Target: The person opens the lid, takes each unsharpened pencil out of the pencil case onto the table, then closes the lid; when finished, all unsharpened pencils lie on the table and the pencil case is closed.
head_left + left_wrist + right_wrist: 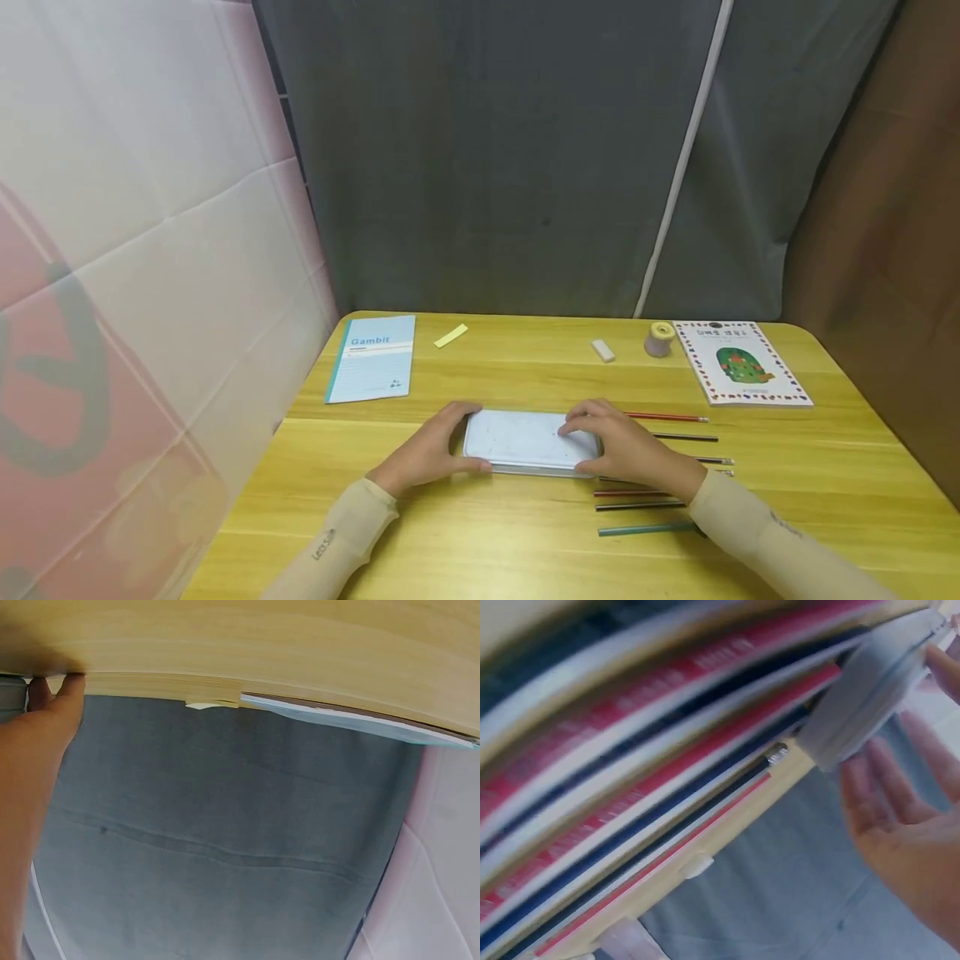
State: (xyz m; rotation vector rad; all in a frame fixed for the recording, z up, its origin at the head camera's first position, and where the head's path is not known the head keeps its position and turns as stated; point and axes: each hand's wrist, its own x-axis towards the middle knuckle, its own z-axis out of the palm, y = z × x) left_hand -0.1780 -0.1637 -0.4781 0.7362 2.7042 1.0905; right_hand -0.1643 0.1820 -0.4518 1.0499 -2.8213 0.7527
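Note:
A flat, pale pencil case point(517, 437) with rounded corners lies in the middle of the wooden table, its lid down. My left hand point(429, 450) grips its left end, thumb at the front edge and fingers round the back corner. My right hand point(637, 447) holds the right end, thumb at the front corner and a bent index finger over the lid. In the left wrist view only a sliver of the case shows beside my fingers. Several pencils, among them a red pencil point(667, 417) and a green pencil point(645, 529), lie in a row under and beside my right hand and forearm.
A blue notebook point(371, 360) and a yellow strip point(451, 336) lie at the back left. Towards the back right are a white eraser point(602, 350), a small round yellow-topped thing point(659, 339) and a white booklet point(744, 364). A dark curtain point(487, 167) hangs behind the table.

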